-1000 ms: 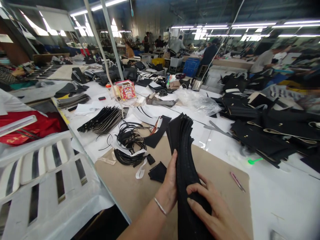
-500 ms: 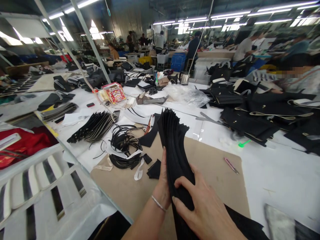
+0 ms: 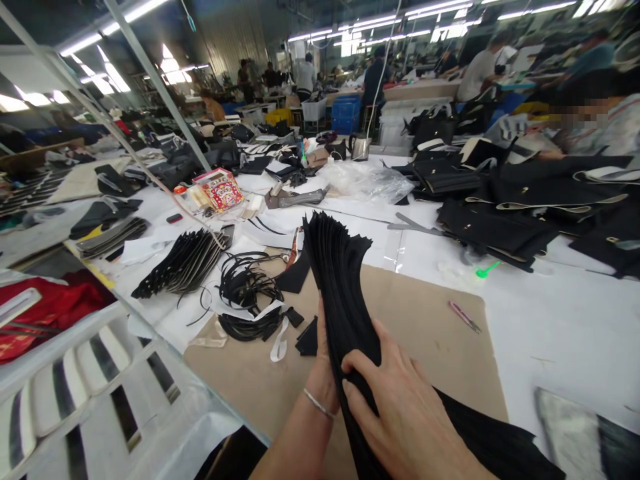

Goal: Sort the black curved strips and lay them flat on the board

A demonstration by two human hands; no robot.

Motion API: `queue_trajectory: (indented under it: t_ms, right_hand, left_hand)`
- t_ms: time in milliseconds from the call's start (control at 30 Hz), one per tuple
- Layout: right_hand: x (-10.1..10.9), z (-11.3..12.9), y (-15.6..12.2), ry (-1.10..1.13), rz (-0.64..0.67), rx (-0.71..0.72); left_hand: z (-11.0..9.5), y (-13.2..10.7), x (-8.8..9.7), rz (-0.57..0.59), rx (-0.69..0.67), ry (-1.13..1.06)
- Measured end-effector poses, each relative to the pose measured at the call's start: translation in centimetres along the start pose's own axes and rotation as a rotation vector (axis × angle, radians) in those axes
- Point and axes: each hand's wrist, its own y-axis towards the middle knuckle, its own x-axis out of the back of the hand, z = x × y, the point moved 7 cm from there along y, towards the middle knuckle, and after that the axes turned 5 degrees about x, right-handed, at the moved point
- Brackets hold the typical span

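A thick stack of black cut pieces (image 3: 340,280) stands on edge over the brown board (image 3: 430,333), fanned at its top. My left hand (image 3: 323,373), with a thin bracelet at the wrist, grips the stack from its left side. My right hand (image 3: 400,407) lies against the stack's right face with fingers curled round its lower part. Both hands hold the stack between them near its bottom.
Coiled black straps (image 3: 247,287) and small black scraps (image 3: 307,340) lie left of the stack. A fanned row of black pieces (image 3: 180,263) sits further left. A pink pen (image 3: 465,317) lies on the board's right. Black bag parts (image 3: 505,220) pile up at right. People work at far tables.
The view has shifted so the stack and hands sit a little further left and lower. My right hand has slid up the stack's face. The stack stays gripped in both hands.
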Motion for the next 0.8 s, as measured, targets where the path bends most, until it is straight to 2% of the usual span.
queue_trajectory:
  t_ms: [100,300,633,800]
  right_hand:
    - [0.05,-0.32,-0.01,-0.009,0.009,-0.003]
    - [0.04,-0.65,0.46,-0.004,0.017,-0.03]
    - [-0.5,-0.94,0.74,0.017,-0.024,-0.013]
    - [-0.4,-0.98,0.73,0.003,-0.045,0.006]
  left_hand:
    - [0.23,0.36,-0.75,0.085,0.028,-0.018]
    - [0.32,0.97,-1.18,0.15,0.048,-0.071]
    - [0.07,0.91,-0.66,0.145,0.054,-0.01]
    - [-0.38,1.07,-1.32,0.154,0.019,-0.034]
